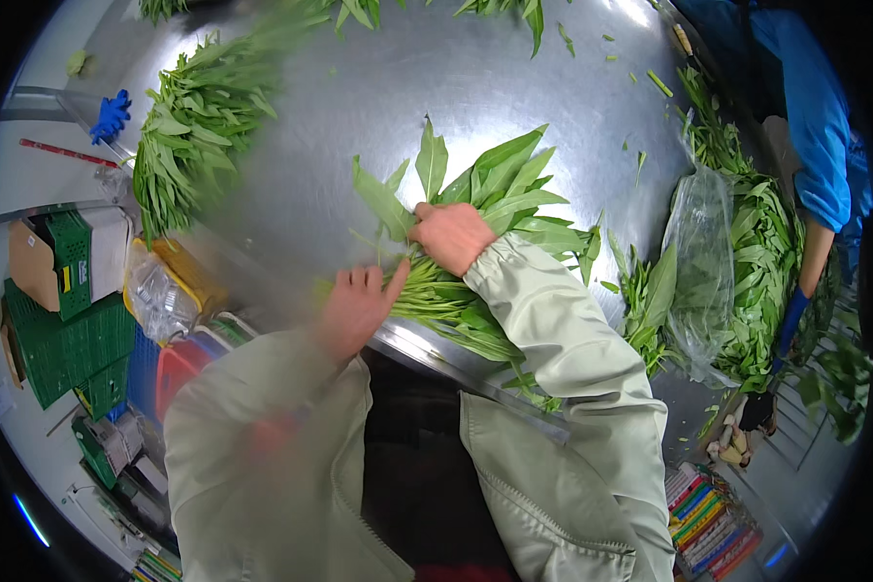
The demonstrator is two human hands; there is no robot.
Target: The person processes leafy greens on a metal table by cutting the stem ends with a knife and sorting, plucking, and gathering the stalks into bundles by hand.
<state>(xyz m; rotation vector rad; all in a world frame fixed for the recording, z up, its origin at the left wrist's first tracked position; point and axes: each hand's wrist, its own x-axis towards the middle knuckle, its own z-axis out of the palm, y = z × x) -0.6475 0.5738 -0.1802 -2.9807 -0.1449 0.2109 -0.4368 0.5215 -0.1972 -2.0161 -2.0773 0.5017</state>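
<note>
A bunch of long-leaved greens point(475, 310) lies at the near edge of the steel table point(339, 107), leaves pointing away from me and pale stems toward me. My right hand point(453, 235) grips it where the leaves meet the stems, fingers curled into the foliage. My left hand point(359, 303) is just left and nearer, open with fingers apart, its index fingertip at the stems. Whether that fingertip touches them I cannot tell. A hazy patch blurs the left hand, its sleeve and part of the table.
More greens point(199, 126) lie left; a plastic bag point(698, 272) over leaves lies right. At far right a co-worker's blue-gloved hand point(791, 320) reaches down beside the greens. A blue glove point(110, 117), yellow crate point(160, 281) and green crates point(58, 339) are at left.
</note>
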